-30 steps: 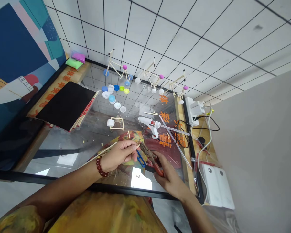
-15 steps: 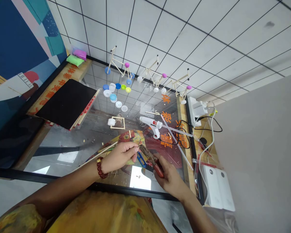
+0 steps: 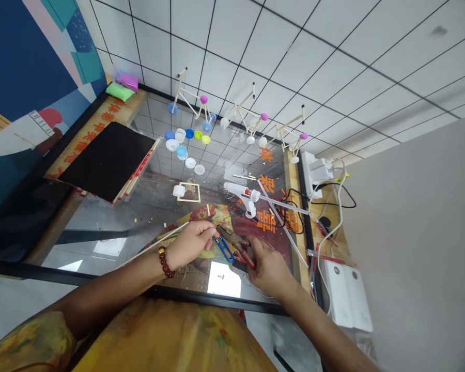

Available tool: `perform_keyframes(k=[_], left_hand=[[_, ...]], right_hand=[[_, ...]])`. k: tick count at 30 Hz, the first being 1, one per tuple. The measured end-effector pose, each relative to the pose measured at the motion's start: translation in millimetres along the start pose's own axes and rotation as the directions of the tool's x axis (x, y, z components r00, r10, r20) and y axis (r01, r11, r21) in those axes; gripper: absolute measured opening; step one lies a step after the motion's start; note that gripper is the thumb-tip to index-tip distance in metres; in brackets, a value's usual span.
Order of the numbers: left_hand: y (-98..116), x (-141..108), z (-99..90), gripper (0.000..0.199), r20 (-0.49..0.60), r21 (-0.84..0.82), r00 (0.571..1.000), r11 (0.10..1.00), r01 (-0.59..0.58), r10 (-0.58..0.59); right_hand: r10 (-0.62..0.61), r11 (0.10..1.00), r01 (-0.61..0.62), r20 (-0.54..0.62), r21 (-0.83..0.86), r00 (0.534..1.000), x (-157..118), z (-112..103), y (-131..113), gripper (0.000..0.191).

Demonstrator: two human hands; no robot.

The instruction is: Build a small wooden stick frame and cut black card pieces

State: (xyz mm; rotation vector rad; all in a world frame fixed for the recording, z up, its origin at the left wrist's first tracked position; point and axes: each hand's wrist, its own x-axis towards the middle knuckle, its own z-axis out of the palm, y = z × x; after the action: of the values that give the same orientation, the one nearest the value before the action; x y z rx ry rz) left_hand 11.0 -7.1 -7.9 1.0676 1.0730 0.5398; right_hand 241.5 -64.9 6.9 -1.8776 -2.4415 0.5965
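My left hand [image 3: 191, 244], with a bead bracelet [image 3: 166, 262] at its wrist, is closed in a pinch; a small thin piece shows at the fingertips, too small to name. In my right hand [image 3: 270, 266] are pliers [image 3: 234, 238] with rusty jaws and red handles. Their jaws are close to the left fingertips; whether they touch the piece I cannot tell. Blue-handled thread snips [image 3: 225, 250] lie on the glass under the pliers. A long thin wooden stick [image 3: 155, 244] runs along behind my left forearm.
Beyond my hands lie a white glue gun [image 3: 240, 194] with a glue stick, a square stick frame [image 3: 199, 192] and a white cap [image 3: 179, 190]. Several coloured bottle caps [image 3: 182, 151] and stick models [image 3: 205, 111] stand farther back. Black boards [image 3: 108, 160] are at left, cables [image 3: 333, 237] at right.
The pliers have turned flatter and their jaws have shifted slightly left. My right hand has turned with them. More of the blue snips shows. My left hand stays pinched in nearly the same place.
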Motion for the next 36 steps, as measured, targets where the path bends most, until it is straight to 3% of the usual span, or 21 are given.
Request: perform_keyframes(k=[4, 6, 9, 12, 14, 15, 18, 20, 22, 27, 36], left_hand=[[2.5, -2.8, 6.0, 0.021, 0.064, -0.295, 0.984, 0.939, 0.179, -0.168], [6.0, -4.8, 7.7, 0.024, 0.109, -0.413, 0.984, 0.894, 0.173, -0.139], [10.5, -7.3, 7.7, 0.031, 0.096, -0.432, 0.994, 0.902, 0.002, 0.043], [11.3, -8.9, 5.3, 0.035, 0.098, -0.409, 0.979, 0.904, -0.123, 0.177], [9.9, -9.1, 3.3, 0.036, 0.110, -0.475, 0.977, 0.873, -0.112, 0.185], [9.0, -9.0, 2.3, 0.035, 0.113, -0.518, 0.978, 0.850, -0.094, 0.177], [6.9, -8.0, 0.0, 0.034, 0.136, -0.611, 0.980, 0.791, -0.030, 0.142], [6.6, -7.2, -0.7, 0.032, 0.150, -0.638, 0.981, 0.770, -0.001, 0.126], [6.8, -6.2, -0.6, 0.031, 0.157, -0.652, 0.981, 0.758, 0.018, 0.111], [5.6, -2.5, -0.9, 0.023, 0.156, -0.716, 0.986, 0.694, 0.073, 0.058], [16.1, 10.6, -15.3, 0.014, 0.177, -0.822, 0.984, 0.545, 0.164, -0.030]], right_hand=[[-0.018, 0.968, -0.012, -0.116, -0.251, 0.993, -1.0, -3.6, 5.2, 0.045], [0.004, 0.975, -0.047, -0.195, -0.217, 0.981, -3.5, -7.3, 1.4, 0.047], [0.043, 0.982, -0.020, -0.118, 0.186, 0.992, -11.1, -12.2, -12.1, 0.042], [0.014, 0.766, -0.067, 0.087, 0.639, 0.996, -22.7, -13.8, -23.6, 0.037], [0.059, 0.632, -0.126, 0.114, 0.765, 0.992, -30.5, -14.2, -23.4, 0.038], [0.101, 0.614, -0.145, 0.106, 0.776, 0.989, -34.0, -14.6, -20.6, 0.040], [0.213, 0.779, -0.191, 0.035, 0.598, 0.977, -42.6, -17.0, -4.1, 0.051], [0.228, 0.903, -0.205, -0.017, 0.377, 0.973, -47.6, -17.0, 9.3, 0.060], [0.219, 0.961, -0.202, -0.077, 0.189, 0.973, -52.6, -13.5, 21.1, 0.067], [0.185, 0.983, -0.183, -0.150, 0.028, 0.971, -61.4, 4.6, 42.2, 0.059], [0.183, 0.981, -0.161, -0.260, 0.104, 0.948, -52.7, 21.7, 76.5, 0.065]])
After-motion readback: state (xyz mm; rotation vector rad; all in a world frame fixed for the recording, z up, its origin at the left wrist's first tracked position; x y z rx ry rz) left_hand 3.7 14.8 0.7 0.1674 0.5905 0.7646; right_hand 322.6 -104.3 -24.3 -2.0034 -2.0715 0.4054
